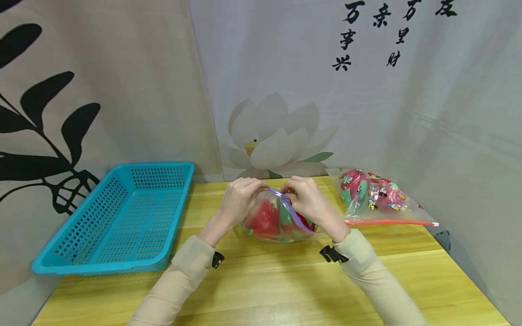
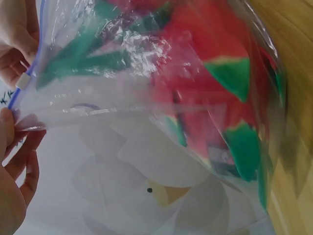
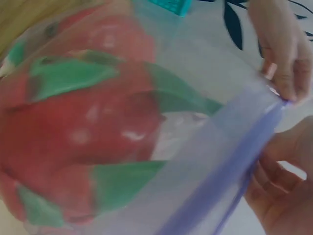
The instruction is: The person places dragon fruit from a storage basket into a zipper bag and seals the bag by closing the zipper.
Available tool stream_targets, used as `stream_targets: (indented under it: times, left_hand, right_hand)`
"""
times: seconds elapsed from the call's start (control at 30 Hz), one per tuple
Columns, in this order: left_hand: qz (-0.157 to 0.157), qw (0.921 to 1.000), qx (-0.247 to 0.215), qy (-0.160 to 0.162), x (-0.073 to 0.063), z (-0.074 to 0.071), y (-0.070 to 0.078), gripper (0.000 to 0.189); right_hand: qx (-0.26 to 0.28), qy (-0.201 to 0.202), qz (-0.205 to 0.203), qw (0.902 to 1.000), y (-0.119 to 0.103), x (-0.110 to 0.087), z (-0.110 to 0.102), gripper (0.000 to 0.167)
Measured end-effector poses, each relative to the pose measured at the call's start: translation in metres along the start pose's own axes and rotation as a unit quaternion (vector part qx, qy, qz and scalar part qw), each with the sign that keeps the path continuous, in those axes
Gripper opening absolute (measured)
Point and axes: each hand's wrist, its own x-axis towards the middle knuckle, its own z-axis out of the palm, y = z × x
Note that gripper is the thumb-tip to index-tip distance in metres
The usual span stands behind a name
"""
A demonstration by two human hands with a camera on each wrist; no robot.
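Note:
A clear zip bag [image 1: 272, 237] with a purple zip strip [image 1: 294, 215] stands on the table. Inside are red, dragon-fruit-shaped things [image 2: 195, 49] with green pointed tips. My left hand [image 1: 243, 197] pinches the bag's top corner at one end of the zip. Fingers of my right hand [image 1: 306, 199] grip the strip a short way along it. Between the two hands sits a white slider [image 2: 23, 81] on the zip. In the right wrist view, my right hand's fingers curl at the purple edge, and the left hand [image 3: 288, 58] holds the far end.
A blue perforated plastic basket [image 1: 163, 253] stands on the left of the wooden table [image 1: 261, 290]. At the back right lies another clear bag [image 1: 346, 216] with a red zip, holding red and green patterned things. A printed curtain [image 1: 277, 59] hangs behind the table.

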Motion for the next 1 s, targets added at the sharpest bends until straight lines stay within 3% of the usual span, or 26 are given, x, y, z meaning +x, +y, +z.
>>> stream_targets:
  times: [0.17, 0.33, 0.43, 0.67, 0.8, 1.0]
  left_hand:
    - [-0.009, 0.9999, 0.009, 0.006, 0.001, -0.001, 0.000, 0.012]
    - [-0.016, 0.9996, 0.017, 0.015, 0.000, -0.004, 0.001, 0.007]
    - [-0.016, 0.9995, 0.020, 0.018, 0.000, -0.005, 0.000, 0.008]
    - [-0.013, 0.9996, 0.018, 0.019, -0.001, -0.004, 0.000, 0.010]
    - [-0.007, 0.9997, 0.013, 0.021, -0.002, -0.003, -0.001, 0.008]
    - [0.007, 0.9997, 0.005, 0.022, -0.002, -0.002, 0.000, 0.006]
  right_hand:
    - [0.000, 0.016, -0.031, 0.9994, -0.001, -0.001, 0.004, 0.010]
    - [0.032, -0.004, -0.061, 0.9976, -0.006, -0.003, 0.002, 0.020]
    - [0.027, 0.001, -0.061, 0.9978, -0.010, -0.003, 0.001, 0.023]
    - [-0.040, 0.040, -0.032, 0.9979, -0.020, -0.006, 0.001, 0.018]
    - [-0.029, 0.028, -0.016, 0.9990, -0.020, -0.006, 0.001, 0.016]
    - [-0.018, 0.017, -0.032, 0.9992, -0.022, -0.004, 0.003, 0.016]
